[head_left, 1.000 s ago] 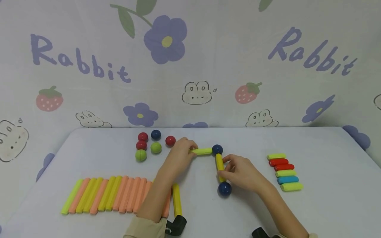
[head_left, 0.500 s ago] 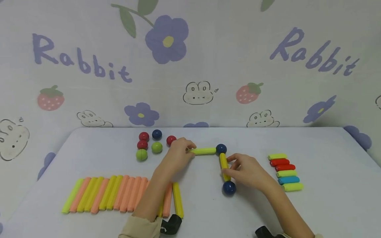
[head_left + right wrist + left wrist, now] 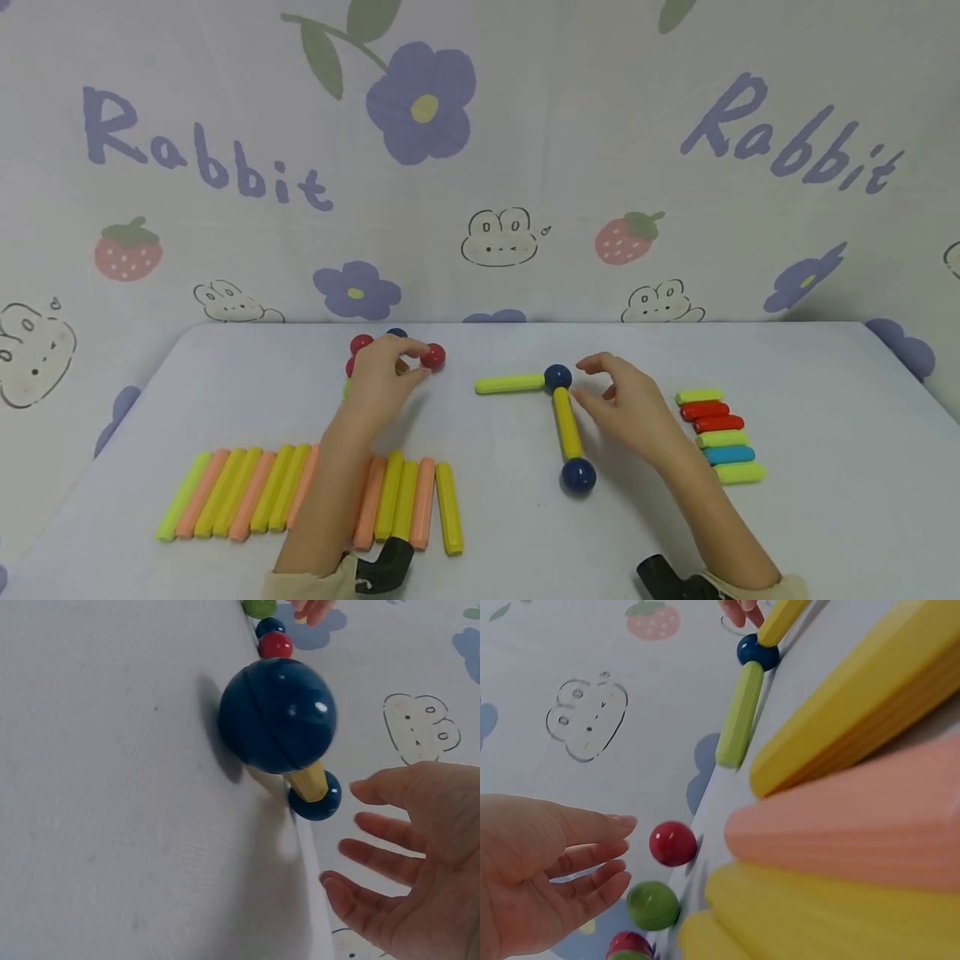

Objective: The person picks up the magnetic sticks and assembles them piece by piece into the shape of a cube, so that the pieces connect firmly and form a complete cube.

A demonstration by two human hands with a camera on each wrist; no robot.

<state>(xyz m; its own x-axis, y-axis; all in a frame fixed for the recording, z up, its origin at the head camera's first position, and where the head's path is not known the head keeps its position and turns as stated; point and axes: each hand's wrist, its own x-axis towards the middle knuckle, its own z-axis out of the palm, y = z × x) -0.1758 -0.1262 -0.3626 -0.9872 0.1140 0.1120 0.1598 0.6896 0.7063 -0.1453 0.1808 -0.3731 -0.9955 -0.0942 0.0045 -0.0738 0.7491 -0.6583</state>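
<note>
My left hand [image 3: 381,379] is beside a red ball [image 3: 432,357], thumb and fingers apart; the left wrist view shows a gap between the fingertips and the red ball [image 3: 673,844]. My right hand [image 3: 624,408] hovers just right of a joined piece, its fingers loosely bent with nothing between them. That piece has a blue ball [image 3: 558,377] at the corner, a light green stick [image 3: 510,384] pointing left, and a yellow stick [image 3: 567,423] running toward the front to a second blue ball [image 3: 578,477]. In the right wrist view this front blue ball [image 3: 277,715] looms large.
Pink, yellow and green sticks [image 3: 247,492] lie in a row at the front left, partly behind my left forearm. Several short coloured sticks [image 3: 720,422] are stacked at the right. More balls [image 3: 653,905] sit behind my left hand. A printed cloth [image 3: 495,167] hangs behind the table.
My left hand has let go of the light green stick and moved left to the red ball. My right hand has released the yellow stick and shifted slightly up and back.
</note>
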